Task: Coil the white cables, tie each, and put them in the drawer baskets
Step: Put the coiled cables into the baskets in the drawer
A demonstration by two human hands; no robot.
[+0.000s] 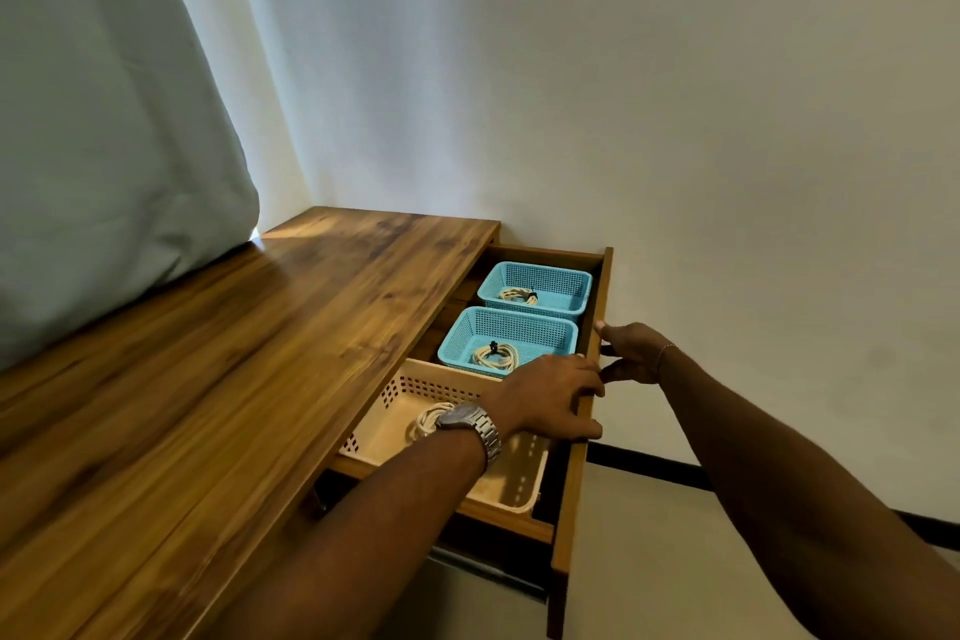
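Showing: drawer (592, 327) is standing pulled out from the desk (234, 353), with three baskets in a row inside.
Far basket (563, 278): blue mesh, is holding a coiled white cable (518, 296) tied with a dark tie.
Middle basket (519, 322): blue mesh, touching the far one; is holding a second coil (496, 357) bound by a dark tie at its top.
Near basket (415, 392): cream plastic with red-edged slots, is holding a third coil (428, 418); the wrist is partly hiding it, so a tie cannot be made out.
Left hand (550, 398): is reaching over the near basket, fingers curling over the top edge of the drawer front and thumb lying along it; holding nothing but that edge. A metal watch (470, 424) is sitting on its wrist.
Right hand (631, 351): is gripping the same front from the outer side, thumb up against the wood, fingers bent below; probably around a pull, though the view is too dark there to be sure. A thin bracelet (665, 353) is circling the wrist.
Surroundings: curtain (104, 120) is hanging over the desk's left end; plain wall (623, 68) behind.
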